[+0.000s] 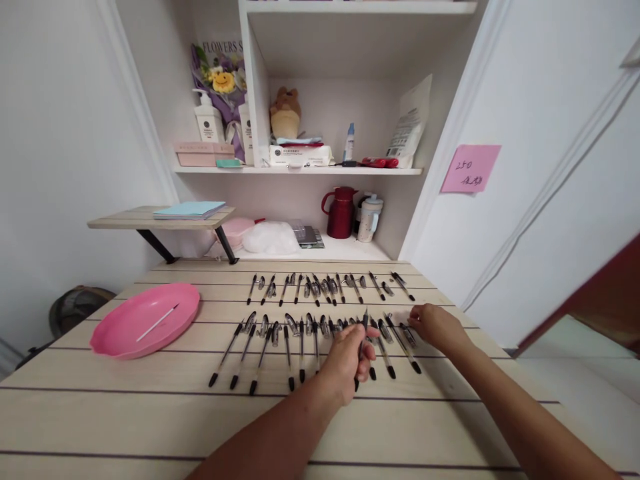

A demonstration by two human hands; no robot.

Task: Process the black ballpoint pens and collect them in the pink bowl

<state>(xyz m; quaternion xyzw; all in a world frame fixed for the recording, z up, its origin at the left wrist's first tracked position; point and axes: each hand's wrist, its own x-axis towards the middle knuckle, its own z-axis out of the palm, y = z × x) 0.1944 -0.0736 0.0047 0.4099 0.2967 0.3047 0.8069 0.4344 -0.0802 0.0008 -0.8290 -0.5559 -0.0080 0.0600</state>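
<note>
At the left of the table (150, 413), a pink tray (113, 333) is seen with a single white refill (157, 323) lying in it and nothing else. Further right, two lines of black pens are laid out across the boards: a far row (325, 288) and a near row (280, 343), with loose caps lying among the upper ends of both.

A pen (364, 328) is held upright, just above the near row towards its right end. It is gripped in the left hand (347, 363), whose fingers are closed around the lower barrel. The right hand (435, 327) is laid flat at the right end of the near row, its fingertips touching the pens and caps there. Whether anything is pinched in it cannot be told.

As a judgement, the work is taken to be at an early stage. One refill is in the tray and one pen is lifted out. The many other pens in both rows are left lying where they are.
</note>
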